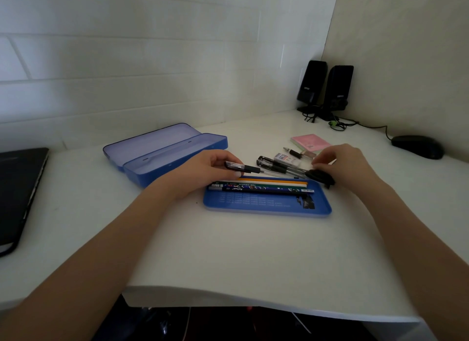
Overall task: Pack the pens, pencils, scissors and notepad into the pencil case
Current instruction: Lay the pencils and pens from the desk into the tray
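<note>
The blue pencil case (165, 150) lies open at the back left of the white desk. A separate blue tray (266, 206) sits in front of me with several pencils (261, 187) along its far edge. My left hand (210, 170) holds a black pen (242, 167) just above the tray's far left corner. My right hand (347, 163) rests at the tray's far right corner, fingers curled over the black scissors handles (321, 177). More pens (279, 166) lie between my hands. The pink notepad (311, 141) and an eraser (286, 158) lie behind them.
A closed dark laptop (20, 196) sits at the left edge. Two black speakers (324, 87) with cables stand in the back right corner, and a black mouse (417, 146) lies to the right. The desk's front edge (253, 300) is close to me.
</note>
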The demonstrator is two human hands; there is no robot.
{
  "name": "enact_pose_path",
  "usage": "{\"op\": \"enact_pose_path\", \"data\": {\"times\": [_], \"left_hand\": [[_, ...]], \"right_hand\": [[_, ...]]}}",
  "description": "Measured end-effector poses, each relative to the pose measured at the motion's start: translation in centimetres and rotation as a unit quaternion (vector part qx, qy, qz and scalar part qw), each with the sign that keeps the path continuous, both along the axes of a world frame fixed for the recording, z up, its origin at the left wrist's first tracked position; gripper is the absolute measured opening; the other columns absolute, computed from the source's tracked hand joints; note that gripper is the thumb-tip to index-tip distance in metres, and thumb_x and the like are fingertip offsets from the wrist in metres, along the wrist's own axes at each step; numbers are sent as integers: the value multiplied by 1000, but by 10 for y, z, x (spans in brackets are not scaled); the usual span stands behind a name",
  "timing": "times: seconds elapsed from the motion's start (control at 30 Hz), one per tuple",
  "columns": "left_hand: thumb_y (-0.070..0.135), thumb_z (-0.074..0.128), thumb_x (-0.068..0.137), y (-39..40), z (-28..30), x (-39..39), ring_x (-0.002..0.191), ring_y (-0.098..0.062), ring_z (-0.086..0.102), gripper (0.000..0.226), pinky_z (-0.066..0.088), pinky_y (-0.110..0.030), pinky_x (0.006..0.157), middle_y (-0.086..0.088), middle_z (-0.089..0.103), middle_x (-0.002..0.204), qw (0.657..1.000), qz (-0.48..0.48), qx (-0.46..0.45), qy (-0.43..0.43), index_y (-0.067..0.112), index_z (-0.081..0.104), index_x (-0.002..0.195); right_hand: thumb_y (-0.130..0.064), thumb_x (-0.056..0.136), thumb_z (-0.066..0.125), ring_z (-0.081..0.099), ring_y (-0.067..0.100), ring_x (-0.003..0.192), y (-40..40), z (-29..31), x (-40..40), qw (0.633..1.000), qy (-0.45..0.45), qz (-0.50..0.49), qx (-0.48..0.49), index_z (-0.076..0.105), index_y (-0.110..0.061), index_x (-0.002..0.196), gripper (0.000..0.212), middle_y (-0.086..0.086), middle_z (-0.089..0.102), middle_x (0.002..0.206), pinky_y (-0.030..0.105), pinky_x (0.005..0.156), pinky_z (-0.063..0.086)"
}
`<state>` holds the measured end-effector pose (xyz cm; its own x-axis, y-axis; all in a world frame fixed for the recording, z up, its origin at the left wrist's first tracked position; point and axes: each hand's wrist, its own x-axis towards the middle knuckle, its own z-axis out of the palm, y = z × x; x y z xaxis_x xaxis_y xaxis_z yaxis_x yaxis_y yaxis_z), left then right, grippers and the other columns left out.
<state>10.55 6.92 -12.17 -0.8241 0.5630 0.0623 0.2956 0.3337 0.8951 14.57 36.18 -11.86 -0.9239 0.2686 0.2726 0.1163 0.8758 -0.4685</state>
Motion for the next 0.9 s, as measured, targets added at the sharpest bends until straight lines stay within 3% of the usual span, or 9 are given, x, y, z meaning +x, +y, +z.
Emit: {"op": "enact_pose_path", "data": {"times": [0.07, 0.33, 0.5, 0.63, 0.73, 0.83, 0.9], "left_hand": [[16, 70, 82, 0, 0, 0, 87, 3, 66, 16, 50, -13, 82, 11, 71, 95, 1000, 0, 1, 0, 22, 67, 97], [14, 68, 83, 1, 0, 1, 84, 4, 67, 15, 48, -7, 74, 12, 72, 91, 1000, 4, 5, -7, 23, 67, 95], [16, 68, 84, 0, 0, 2, 86, 2, 67, 15, 49, -8, 76, 9, 72, 95, 1000, 9, 7, -6, 21, 68, 98], [15, 70, 82, 3, -4, 2, 81, 4, 67, 13, 49, -6, 75, 10, 71, 90, 998, 51, 21, 35, 22, 69, 93], [13, 70, 82, 5, -6, 1, 77, 6, 65, 13, 48, -6, 73, 9, 69, 88, 995, 66, 18, 67, 16, 69, 94], [12, 68, 83, 5, -6, 1, 76, 3, 65, 15, 48, -5, 72, 4, 70, 89, 995, 73, 20, 70, 11, 69, 99], [10, 67, 84, 4, -6, 1, 81, -2, 65, 15, 50, -6, 72, 4, 69, 91, 994, 76, 15, 77, 12, 68, 99]], "right_hand": [[-17, 80, 71, 57, 17, 78, 1, -1, 0, 1000, 1, -23, 11, 68, -16, 89, 9, 7, 69, 90, 24, 62, 39], [-16, 80, 68, 64, 23, 80, -4, 1, 3, 998, -1, -51, 28, 75, -10, 78, 8, 10, 72, 84, 38, 76, 55], [-19, 80, 70, 58, 14, 74, -12, 5, 5, 999, 42, -25, -13, 74, -12, 82, 8, 4, 68, 82, 27, 68, 45], [-24, 80, 73, 58, 8, 67, -23, 15, 15, 992, 43, 60, -101, 74, -18, 83, 7, -3, 68, 78, 18, 57, 42], [-25, 79, 73, 62, 7, 69, -33, 23, 23, 981, -10, 154, -114, 75, -22, 84, 6, -9, 71, 77, 9, 60, 44], [-28, 78, 74, 64, 9, 73, -39, 25, 28, 966, -59, 225, -113, 75, -26, 81, 4, -4, 74, 77, 18, 69, 48], [-26, 77, 75, 62, 5, 67, -41, 26, 30, 953, -88, 267, -111, 75, -26, 79, 2, -4, 73, 74, 18, 67, 48]]}}
